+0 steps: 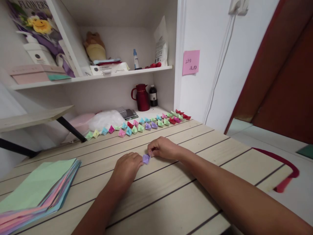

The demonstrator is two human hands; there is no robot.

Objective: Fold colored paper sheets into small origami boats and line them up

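A small folded purple paper piece (146, 158) rests on the wooden table (171, 195) between my two hands. My left hand (127, 167) is closed, its fingertips pinching the piece's left side. My right hand (164, 148) is closed too, pinching the piece's upper right corner. Beyond my hands, several small folded paper shapes (137, 125) in green, blue, pink, purple and red stand in a row along the table's far edge.
A stack of coloured paper sheets (36, 192) with a green one on top lies at the left. Shelves behind hold a dark red jug (141, 97), a dark bottle (153, 95), a white bag (106, 119) and boxes. A pink note (190, 62) sticks on the wall.
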